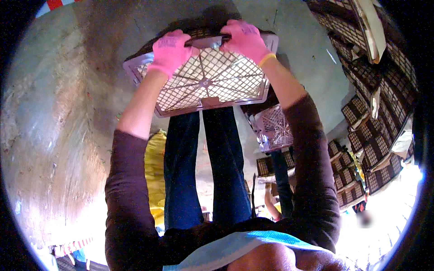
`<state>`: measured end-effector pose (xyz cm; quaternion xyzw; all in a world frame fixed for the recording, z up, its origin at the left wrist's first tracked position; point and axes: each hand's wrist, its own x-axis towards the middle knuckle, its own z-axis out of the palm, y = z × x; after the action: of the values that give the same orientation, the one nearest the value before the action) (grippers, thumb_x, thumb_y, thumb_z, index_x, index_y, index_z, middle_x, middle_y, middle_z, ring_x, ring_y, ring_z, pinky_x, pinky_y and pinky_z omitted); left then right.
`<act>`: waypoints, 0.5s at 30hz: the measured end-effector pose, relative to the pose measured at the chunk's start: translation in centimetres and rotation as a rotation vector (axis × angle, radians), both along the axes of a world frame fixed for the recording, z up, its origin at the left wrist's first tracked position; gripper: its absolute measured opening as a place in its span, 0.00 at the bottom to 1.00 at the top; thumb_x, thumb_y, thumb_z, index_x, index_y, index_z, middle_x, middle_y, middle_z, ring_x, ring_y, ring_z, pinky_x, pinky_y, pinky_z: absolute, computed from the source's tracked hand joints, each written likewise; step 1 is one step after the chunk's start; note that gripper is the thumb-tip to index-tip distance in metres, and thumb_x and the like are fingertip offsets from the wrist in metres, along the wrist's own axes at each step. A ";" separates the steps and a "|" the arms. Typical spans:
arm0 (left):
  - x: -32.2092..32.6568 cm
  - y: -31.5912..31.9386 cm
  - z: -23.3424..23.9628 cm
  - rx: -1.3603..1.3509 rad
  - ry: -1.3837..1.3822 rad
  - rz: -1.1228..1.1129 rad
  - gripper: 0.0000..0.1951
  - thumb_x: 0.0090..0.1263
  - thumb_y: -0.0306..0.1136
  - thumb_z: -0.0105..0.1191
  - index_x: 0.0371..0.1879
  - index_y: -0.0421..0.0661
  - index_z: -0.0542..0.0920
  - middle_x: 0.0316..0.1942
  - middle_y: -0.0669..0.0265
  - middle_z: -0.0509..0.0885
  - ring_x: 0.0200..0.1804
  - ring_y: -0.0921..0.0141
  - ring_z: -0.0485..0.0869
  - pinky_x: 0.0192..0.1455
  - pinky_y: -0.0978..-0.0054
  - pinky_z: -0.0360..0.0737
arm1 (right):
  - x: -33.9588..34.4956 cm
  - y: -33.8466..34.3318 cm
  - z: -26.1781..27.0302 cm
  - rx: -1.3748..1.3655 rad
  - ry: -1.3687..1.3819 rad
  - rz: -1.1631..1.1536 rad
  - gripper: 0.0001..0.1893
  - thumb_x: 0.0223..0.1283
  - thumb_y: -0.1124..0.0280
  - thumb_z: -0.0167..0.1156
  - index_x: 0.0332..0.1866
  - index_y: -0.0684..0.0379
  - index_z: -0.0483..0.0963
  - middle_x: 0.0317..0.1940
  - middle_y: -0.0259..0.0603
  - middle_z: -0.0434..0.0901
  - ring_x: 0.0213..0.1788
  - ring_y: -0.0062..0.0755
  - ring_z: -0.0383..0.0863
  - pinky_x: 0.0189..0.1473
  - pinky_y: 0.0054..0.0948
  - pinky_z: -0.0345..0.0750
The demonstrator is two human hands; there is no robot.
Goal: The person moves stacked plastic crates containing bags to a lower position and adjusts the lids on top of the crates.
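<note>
A brown plastic crate [205, 83] with a lattice face and ribs fanning from its centre is held out in front of my legs. Pale material shows through its mesh; what it is I cannot tell. In a pink glove, my left hand [172, 50] grips the crate's far edge on the left. My right hand [244, 41], gloved in pink with a yellow cuff, grips the same edge farther right. Fingertips of both hands are partly hidden at that edge.
Another lattice crate [273, 130] is beside my right arm. Stacked dark crates [379, 135] with pale sheets at their edges line the right side. Yellow sacking [156, 176] lies by my left leg. Another person's arm [271, 203] shows at lower right. Grey concrete floor [112, 78] spreads leftward.
</note>
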<state>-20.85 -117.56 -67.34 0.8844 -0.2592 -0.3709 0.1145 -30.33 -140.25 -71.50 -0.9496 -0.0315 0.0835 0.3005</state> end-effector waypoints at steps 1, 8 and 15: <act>0.2 0.1 -1.0 -0.003 -0.127 0.000 0.27 0.48 0.55 0.64 0.45 0.51 0.85 0.50 0.60 0.83 0.56 0.60 0.80 0.55 0.62 0.77 | 1.9 0.2 0.0 0.021 0.229 0.036 0.24 0.40 0.57 0.70 0.46 0.55 0.81 0.51 0.45 0.79 0.57 0.45 0.77 0.57 0.37 0.75; 1.7 1.6 -4.3 0.016 0.207 0.093 0.32 0.47 0.57 0.65 0.51 0.51 0.84 0.50 0.61 0.84 0.55 0.59 0.81 0.58 0.64 0.76 | 2.9 -0.3 -2.4 0.125 0.498 0.086 0.22 0.41 0.65 0.70 0.44 0.63 0.81 0.46 0.46 0.82 0.50 0.42 0.81 0.54 0.35 0.75; 1.8 2.3 -5.3 -0.045 0.214 0.039 0.28 0.53 0.55 0.62 0.49 0.47 0.83 0.50 0.59 0.84 0.55 0.59 0.80 0.57 0.64 0.76 | 6.9 0.5 -3.0 0.199 0.886 0.269 0.20 0.38 0.65 0.72 0.39 0.66 0.81 0.27 0.46 0.83 0.35 0.32 0.82 0.42 0.32 0.77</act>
<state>-19.04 -115.29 -72.65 0.8418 -0.2367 -0.4549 0.1685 -23.42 -139.70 -74.51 -0.7765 -0.0309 0.5153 0.3612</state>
